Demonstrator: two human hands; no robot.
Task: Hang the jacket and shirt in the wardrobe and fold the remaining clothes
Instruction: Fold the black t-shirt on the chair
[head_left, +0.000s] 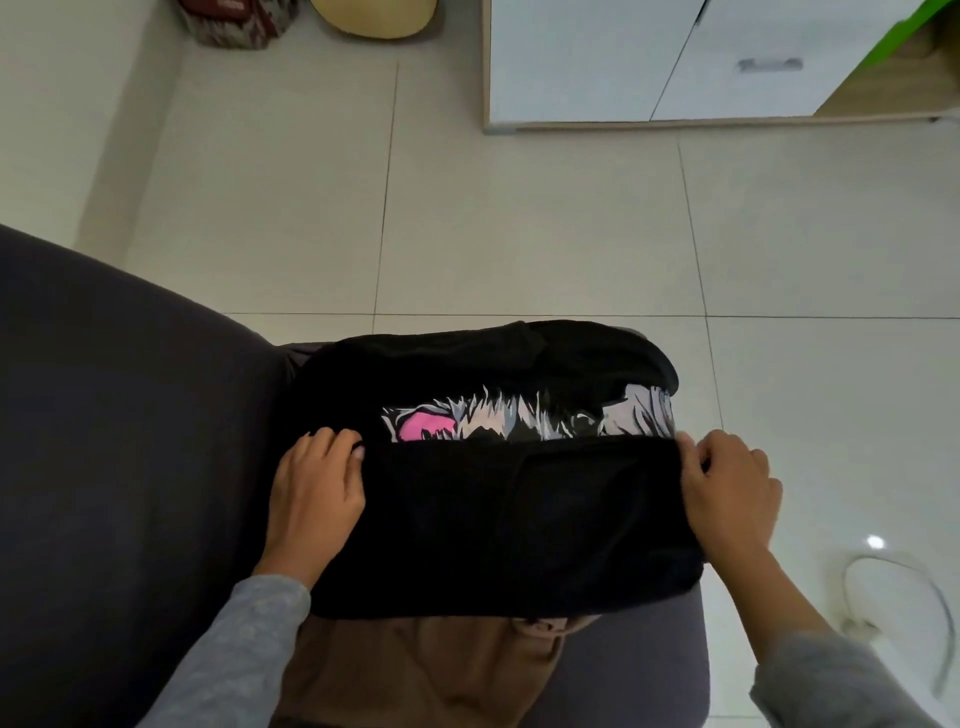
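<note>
The person is bending over a black printed T-shirt (519, 525) that is lying on a dark grey sofa (104, 415). Its long axis is running straight across from one hand to the other. The left hand (317, 483) is sitting at the left end of the folded-over edge with its fingers curled, and it looks to be pinching the cloth there. The right hand (727, 483) is gripping the right end the same way, fingers hooked round the fold. Both hands are equally close, so the shirt is spanning the gap between them. The pale and pink print is showing just beyond the fingertips, so I'd guess the next fold is heading away from the body, over that band. A brown garment (415, 670) is lying under the shirt's near edge, between the wrists. Well beyond both hands, across the tiled floor (519, 234), a white-doored wardrobe (587, 62) is standing. Its front doors look closed, so I can't tell what is inside.
</note>
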